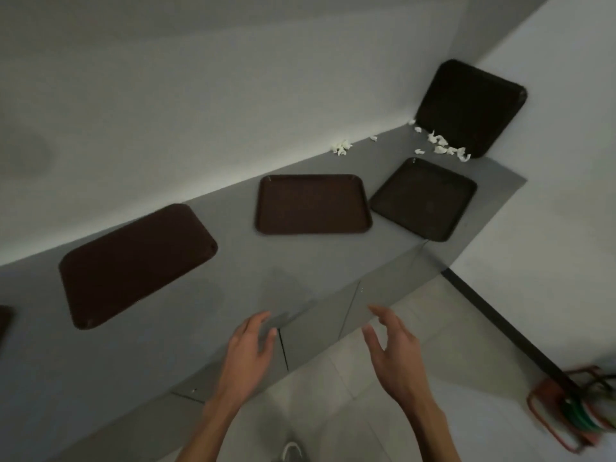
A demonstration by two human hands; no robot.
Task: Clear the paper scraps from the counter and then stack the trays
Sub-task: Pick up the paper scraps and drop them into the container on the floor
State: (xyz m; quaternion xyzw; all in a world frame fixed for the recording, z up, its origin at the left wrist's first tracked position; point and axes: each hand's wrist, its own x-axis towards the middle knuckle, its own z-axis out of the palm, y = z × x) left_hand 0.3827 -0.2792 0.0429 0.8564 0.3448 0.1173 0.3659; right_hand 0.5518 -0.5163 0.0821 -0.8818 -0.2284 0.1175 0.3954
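Brown trays (313, 204) lie spread on the grey counter (233, 271) beyond both hands, with white paper scraps (443, 145) far ahead to the right. Left hand (248, 348) and right hand (395, 348) hover apart near the counter's edge, fingers relaxed, holding nothing.

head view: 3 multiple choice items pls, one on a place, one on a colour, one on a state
1. Where do the scraps lie?
a) on the floor
b) at the back of the counter, by the leaning tray
c) at the counter's front edge

2. What colour are the scraps?
a) white
b) brown
c) green

3. The left hand and right hand are:
a) gripping a tray
b) pinching scraps
c) open, holding nothing

Answers:
1 b: the scraps sit along the wall near the corner, most at the leaning tray's foot.
2 a: they show white against the grey counter.
3 c: both hands have loosely spread fingers with nothing in them.
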